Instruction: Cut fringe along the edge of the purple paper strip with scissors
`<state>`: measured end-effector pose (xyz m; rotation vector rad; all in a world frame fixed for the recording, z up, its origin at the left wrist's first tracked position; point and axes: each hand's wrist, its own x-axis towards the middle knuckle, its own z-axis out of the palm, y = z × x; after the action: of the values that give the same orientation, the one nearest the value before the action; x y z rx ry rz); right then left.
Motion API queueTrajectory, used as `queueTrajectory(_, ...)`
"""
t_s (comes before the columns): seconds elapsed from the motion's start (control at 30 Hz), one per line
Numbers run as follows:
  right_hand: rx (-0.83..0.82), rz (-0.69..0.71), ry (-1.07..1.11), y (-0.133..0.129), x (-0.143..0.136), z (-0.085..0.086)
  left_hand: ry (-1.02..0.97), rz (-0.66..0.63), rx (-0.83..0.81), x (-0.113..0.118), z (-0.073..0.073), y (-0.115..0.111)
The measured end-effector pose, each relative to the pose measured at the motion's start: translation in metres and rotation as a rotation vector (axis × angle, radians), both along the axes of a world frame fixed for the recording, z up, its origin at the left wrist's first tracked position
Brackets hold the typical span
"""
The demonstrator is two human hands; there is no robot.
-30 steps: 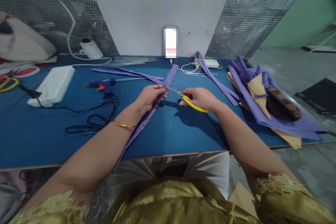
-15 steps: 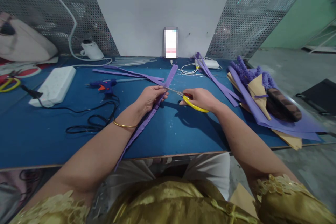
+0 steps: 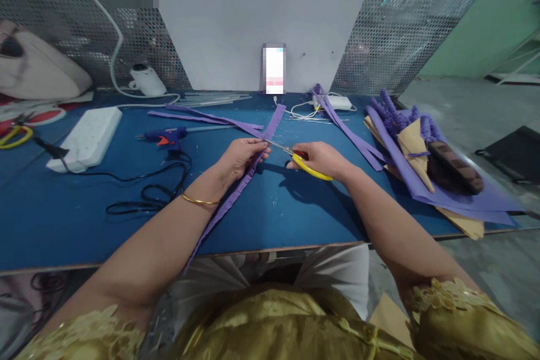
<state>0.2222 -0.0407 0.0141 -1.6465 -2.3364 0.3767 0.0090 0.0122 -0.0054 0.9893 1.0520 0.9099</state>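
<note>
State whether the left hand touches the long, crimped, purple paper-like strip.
Touching: the head view shows the left hand pinching the purple strip between fingers.

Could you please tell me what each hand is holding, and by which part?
The left hand pinches a purple strip partway along its length; the right hand holds scissors by their yellow handles.

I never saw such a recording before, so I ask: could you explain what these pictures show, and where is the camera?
There is no robot, only a person's bare hands. The one camera, worn on the head, looks forward and down. The left hand holds a long purple strip. The right hand holds yellow-handled scissors, blades at the strip. On the blue table lie a glue gun, a white power strip and, to the right, purple paper; a phone stands at the back.
</note>
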Motion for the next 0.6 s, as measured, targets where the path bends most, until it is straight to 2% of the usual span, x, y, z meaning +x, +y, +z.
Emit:
queueTrajectory(0.3,-0.003,0.022,0.024,0.0014,0.0040,0.0016,0.038,-0.046,-0.010,-0.0017,0.0013,-0.0001)
queueTrajectory(0.6,-0.020,0.022,0.029,-0.0002,0.0042,0.0034,0.016,-0.014,-0.009,-0.0007,0.0058,-0.0038)
